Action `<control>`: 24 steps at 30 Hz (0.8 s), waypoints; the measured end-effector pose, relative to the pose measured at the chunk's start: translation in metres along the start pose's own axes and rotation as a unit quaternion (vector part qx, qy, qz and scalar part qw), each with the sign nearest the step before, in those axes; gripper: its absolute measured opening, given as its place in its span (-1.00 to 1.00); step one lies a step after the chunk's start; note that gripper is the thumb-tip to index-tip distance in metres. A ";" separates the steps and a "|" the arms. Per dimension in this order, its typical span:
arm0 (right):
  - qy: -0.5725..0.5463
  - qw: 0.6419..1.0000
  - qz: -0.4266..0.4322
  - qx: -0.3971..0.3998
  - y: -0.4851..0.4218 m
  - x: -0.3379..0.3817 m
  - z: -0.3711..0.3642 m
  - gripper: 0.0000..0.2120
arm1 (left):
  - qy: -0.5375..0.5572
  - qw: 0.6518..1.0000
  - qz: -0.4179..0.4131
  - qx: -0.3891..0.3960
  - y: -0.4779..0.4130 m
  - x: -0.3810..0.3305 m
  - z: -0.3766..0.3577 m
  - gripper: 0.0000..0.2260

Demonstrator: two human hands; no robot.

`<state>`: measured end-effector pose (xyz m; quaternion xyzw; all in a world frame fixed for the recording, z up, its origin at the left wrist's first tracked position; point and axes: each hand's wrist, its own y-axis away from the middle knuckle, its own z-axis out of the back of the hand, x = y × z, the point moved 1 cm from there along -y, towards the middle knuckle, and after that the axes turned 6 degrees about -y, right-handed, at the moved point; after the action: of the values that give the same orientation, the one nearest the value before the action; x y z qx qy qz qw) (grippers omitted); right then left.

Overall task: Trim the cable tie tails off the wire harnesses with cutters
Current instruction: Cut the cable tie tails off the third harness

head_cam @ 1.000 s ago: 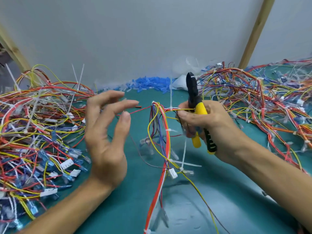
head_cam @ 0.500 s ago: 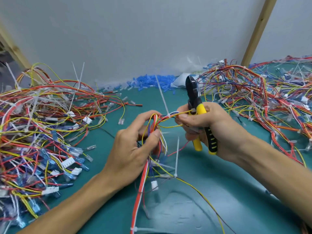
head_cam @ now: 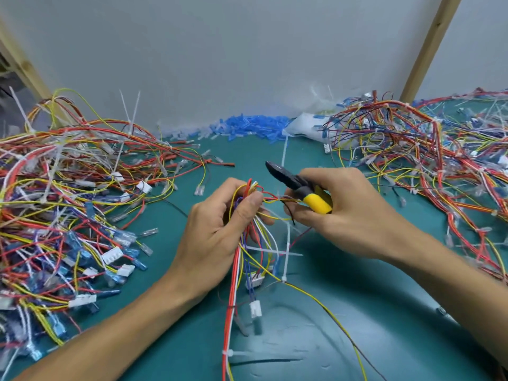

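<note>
Wire harness in mid-trim: a person's left hand grips the bundle of red, yellow and blue wires over the middle of the green table, its lower end trailing toward the near edge. The right hand is wrapped round the yellow-handled cutters, whose black nose points toward the far left corner, on no tie. One white cable tie tail stands just beyond the nose; a second tail juts up below the hands. The step appears to be lining up a cut. Next, the blades must close flush on a tie head, sparing the wires. A tangled heap crowds the left edge, another heap the right.
</note>
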<state>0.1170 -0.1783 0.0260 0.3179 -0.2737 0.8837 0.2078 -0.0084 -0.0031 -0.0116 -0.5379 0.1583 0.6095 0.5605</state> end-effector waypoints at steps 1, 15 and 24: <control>0.008 1.000 0.010 -0.003 0.000 0.000 0.002 -0.84 | 0.034 0.999 0.014 0.005 0.000 -0.002 0.000 -0.75; -0.217 0.962 -0.126 -0.103 -0.009 0.005 0.021 -0.36 | 0.032 0.998 -0.014 -0.052 -0.003 0.000 0.003 -0.89; -0.487 0.819 -0.293 -0.076 -0.006 -0.003 0.023 -0.62 | 0.033 0.995 0.014 -0.089 -0.005 0.001 0.006 -0.83</control>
<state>0.1325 -0.1890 0.0413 0.7553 -0.2996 0.4872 0.3200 -0.0068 0.0042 -0.0081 -0.6034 0.1298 0.6108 0.4960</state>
